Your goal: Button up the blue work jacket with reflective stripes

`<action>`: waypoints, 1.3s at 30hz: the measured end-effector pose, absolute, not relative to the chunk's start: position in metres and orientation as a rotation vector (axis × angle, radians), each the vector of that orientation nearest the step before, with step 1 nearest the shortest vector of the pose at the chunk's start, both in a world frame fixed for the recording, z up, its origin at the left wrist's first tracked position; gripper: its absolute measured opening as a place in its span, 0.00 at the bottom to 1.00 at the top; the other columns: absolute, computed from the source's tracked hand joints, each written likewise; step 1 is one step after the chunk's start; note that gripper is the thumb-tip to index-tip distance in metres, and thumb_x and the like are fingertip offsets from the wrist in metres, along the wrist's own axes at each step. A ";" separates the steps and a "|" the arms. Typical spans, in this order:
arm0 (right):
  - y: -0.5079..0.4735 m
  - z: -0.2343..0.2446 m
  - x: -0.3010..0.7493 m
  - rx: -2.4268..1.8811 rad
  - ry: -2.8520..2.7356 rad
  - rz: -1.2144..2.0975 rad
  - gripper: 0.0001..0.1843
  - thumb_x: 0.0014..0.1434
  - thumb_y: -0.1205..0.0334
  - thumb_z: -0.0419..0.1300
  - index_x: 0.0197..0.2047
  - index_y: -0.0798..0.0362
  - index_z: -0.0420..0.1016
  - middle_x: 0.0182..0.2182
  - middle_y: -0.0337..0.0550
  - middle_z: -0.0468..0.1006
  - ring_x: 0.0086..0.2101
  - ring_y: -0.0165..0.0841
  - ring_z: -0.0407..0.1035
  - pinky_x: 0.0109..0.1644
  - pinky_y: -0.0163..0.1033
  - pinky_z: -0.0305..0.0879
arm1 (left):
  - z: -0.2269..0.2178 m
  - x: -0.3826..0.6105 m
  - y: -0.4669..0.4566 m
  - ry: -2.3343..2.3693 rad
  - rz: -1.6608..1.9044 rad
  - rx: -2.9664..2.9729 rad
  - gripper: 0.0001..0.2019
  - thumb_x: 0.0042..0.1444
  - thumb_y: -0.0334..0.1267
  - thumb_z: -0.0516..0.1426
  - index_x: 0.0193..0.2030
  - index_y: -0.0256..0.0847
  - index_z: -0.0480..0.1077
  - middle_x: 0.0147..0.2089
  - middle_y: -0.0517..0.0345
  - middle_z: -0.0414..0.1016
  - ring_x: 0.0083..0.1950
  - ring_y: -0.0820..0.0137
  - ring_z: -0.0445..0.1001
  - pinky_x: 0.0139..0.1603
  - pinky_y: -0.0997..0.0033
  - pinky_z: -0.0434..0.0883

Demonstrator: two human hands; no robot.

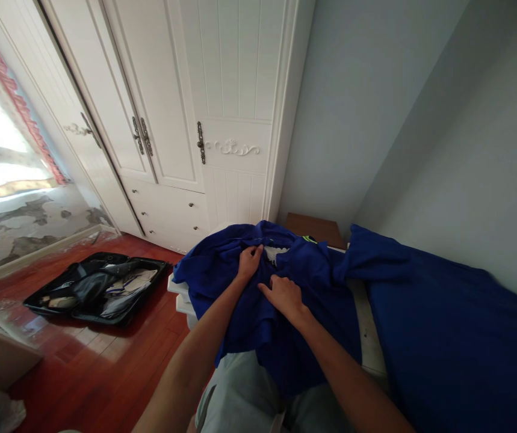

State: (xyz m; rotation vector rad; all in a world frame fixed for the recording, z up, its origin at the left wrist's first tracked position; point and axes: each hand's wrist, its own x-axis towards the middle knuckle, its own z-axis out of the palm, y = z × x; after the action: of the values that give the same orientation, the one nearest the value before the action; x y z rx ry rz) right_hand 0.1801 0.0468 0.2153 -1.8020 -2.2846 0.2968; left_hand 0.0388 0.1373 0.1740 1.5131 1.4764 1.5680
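Note:
A dark blue shirt (312,288) is spread over the corner of a bed and hangs down onto my lap. My left hand (250,260) rests on the fabric near the collar, its fingers curled and pinching the cloth. My right hand (284,296) lies just below it on the shirt, fingers bent and pressed into the fabric. A patch of white (277,252) shows at the collar opening, and a small yellow-green mark (309,239) sits further back on the shirt.
A blue sheet (448,337) covers the bed on the right along a pale wall. A white wardrobe (195,120) stands ahead. An open black suitcase (98,288) with clothes lies on the red wooden floor to the left. A brown nightstand (315,228) sits behind the shirt.

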 end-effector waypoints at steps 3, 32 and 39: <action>0.055 0.205 0.192 -1.745 -2.194 0.346 0.12 0.62 0.56 0.57 0.33 0.52 0.78 0.33 0.55 0.80 0.34 0.44 0.75 0.34 0.40 0.60 | 0.178 0.032 0.127 1.500 1.556 1.570 0.19 0.59 0.52 0.57 0.35 0.35 0.73 0.33 0.53 0.74 0.37 0.67 0.70 0.43 0.69 0.66; 0.059 0.175 0.231 -1.124 -1.755 0.860 0.18 0.56 0.47 0.63 0.36 0.54 0.82 0.30 0.44 0.81 0.31 0.36 0.72 0.37 0.37 0.65 | 0.177 0.046 0.054 1.396 1.057 2.138 0.06 0.59 0.35 0.60 0.39 0.40 0.79 0.41 0.56 0.79 0.44 0.69 0.75 0.48 0.72 0.68; 0.057 0.175 0.225 -1.152 -1.854 0.602 0.15 0.57 0.55 0.57 0.29 0.55 0.79 0.20 0.40 0.73 0.23 0.31 0.65 0.31 0.35 0.57 | 0.178 0.050 0.048 1.472 1.107 2.215 0.02 0.54 0.34 0.63 0.34 0.39 0.77 0.36 0.57 0.77 0.40 0.70 0.73 0.44 0.74 0.67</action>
State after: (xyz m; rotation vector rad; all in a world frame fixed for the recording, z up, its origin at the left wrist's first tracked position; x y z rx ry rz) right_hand 0.2251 0.0571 0.1754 -1.1525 -1.8539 0.6021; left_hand 0.0498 0.0481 0.1779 2.2154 1.4722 1.1066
